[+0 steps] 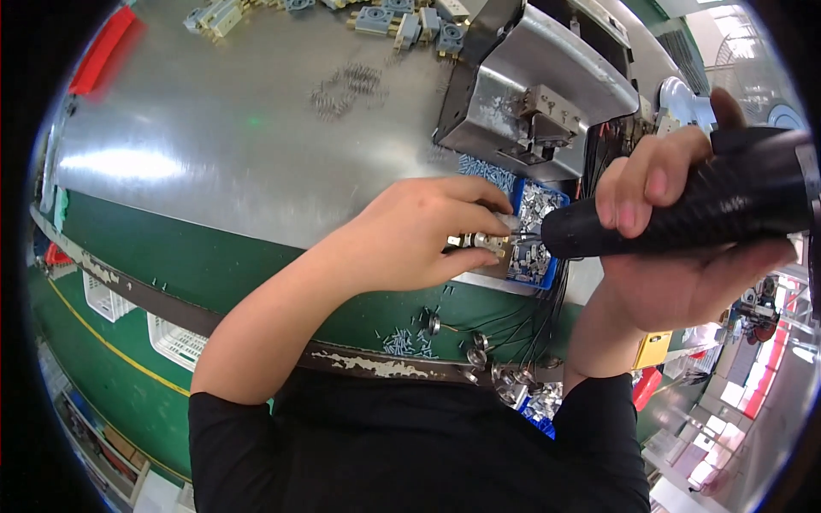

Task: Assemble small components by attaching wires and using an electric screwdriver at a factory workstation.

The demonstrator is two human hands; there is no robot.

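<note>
My left hand [419, 227] is closed at the edge of the metal tabletop, thumb and fingers pinching a small brass-and-pale fitting [489, 243]. My right hand [658, 286] is wrapped round a thick black power screwdriver [693, 205], held almost level. Its thin bit points left and reaches the fitting at my left fingertips; whether it sits in a screw I cannot make out. Just beyond those fingertips stands a blue tray [560, 198] full of small silvery metal parts. Blue-grey screws [484, 171] lie in a heap behind my left fingers.
A bent-metal machine housing [547, 64] stands behind the tray. Loose springs [346, 88] and grey-and-white socket-like units [398, 21] lie farther back. Near my body are scattered screws [406, 342] and black cables with round metal ends [505, 376]. White crates [175, 338] sit below, left.
</note>
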